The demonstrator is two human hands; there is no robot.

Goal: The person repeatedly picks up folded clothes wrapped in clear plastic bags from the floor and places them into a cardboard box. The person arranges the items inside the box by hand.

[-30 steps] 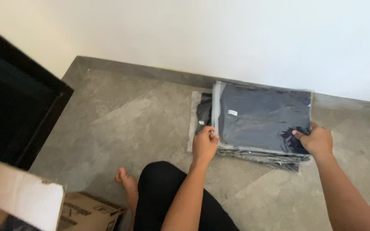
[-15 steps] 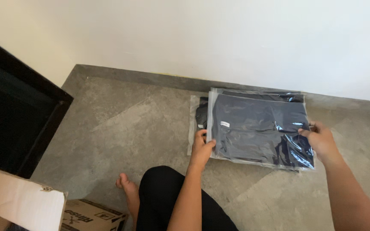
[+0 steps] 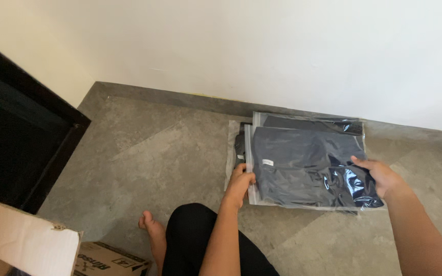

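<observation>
A stack of clear plastic bags, each with a folded dark garment inside, lies on the grey floor by the wall. The top bag (image 3: 303, 163) lies flat on the stack. My left hand (image 3: 240, 184) grips its left edge, by the white zip strip. At the bag's right side, my right hand (image 3: 382, 176) holds the near right corner, fingers on top of the plastic. The edges of lower bags (image 3: 234, 148) stick out at the left and at the back.
An open cardboard box (image 3: 52, 250) stands at the lower left. A dark door frame (image 3: 31, 133) runs along the left. My bare foot (image 3: 152, 230) and black-clad knee (image 3: 200, 235) rest on the floor in front of the stack. The white wall (image 3: 282, 51) rises just behind it.
The top bag has come down from a raised, tilted hold to lie flat on the stack. Both hands have stayed at its edges.
</observation>
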